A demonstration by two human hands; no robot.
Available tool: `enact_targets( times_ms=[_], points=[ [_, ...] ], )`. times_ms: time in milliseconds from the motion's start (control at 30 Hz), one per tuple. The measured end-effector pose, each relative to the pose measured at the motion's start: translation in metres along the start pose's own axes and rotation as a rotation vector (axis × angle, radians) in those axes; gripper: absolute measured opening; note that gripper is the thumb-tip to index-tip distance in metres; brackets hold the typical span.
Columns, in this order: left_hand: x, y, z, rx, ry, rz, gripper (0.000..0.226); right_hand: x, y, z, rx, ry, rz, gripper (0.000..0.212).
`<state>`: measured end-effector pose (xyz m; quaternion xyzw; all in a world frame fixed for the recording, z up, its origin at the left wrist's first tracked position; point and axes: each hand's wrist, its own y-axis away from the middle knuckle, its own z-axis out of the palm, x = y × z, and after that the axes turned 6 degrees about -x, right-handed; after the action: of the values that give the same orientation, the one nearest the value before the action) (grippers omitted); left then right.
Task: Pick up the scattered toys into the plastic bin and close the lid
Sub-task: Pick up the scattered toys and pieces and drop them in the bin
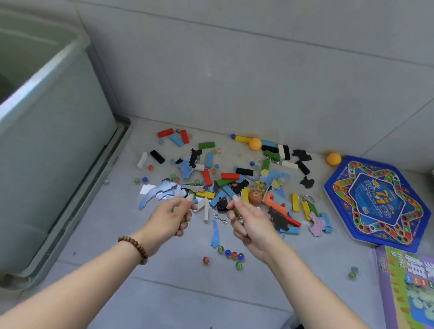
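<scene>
Left grip curled round a small green glass marble, right grip curled on I cannot tell what, both hover over scattered coloured wooden blocks beside the grey plastic bin; marbles likely roll, so scoop handfuls.

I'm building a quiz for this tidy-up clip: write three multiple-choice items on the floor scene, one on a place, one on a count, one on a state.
1. The plastic bin stands where from the toy pile? A left B right C behind
2. Orange balls by the wall: A one B two C four
3. The bin's top is: A open B lidded C cloth-covered

Answers: A, it fills the picture's left side; B, two lie at the wall's foot; A, its inside shows, with no lid on it.
</scene>
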<state>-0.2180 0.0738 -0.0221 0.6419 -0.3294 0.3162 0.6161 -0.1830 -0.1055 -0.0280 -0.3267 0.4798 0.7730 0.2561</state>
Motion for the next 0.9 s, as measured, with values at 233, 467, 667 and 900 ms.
enact_targets(
  times_ms=[233, 467, 667, 900],
  points=[
    [0.115, 0.099, -0.164, 0.204, -0.043, 0.312, 0.038, -0.113, 0.000, 0.187, -0.285, 0.361, -0.196, 0.019],
    [0.069, 0.174, -0.361, 0.512, 0.089, 0.182, 0.025, -0.106, -0.046, 0.404, -0.494, 0.540, -0.058, 0.017],
    [0.012, 0.145, -0.429, 0.562, 0.377, 0.015, 0.035, -0.067, -0.103, 0.481, -0.386, 0.681, 0.059, 0.040],
    [0.012, 0.122, -0.451, 0.738, -0.075, -0.003, 0.041, -0.063, -0.127, 0.471, -0.264, 0.978, -0.167, 0.046]
  ],
)
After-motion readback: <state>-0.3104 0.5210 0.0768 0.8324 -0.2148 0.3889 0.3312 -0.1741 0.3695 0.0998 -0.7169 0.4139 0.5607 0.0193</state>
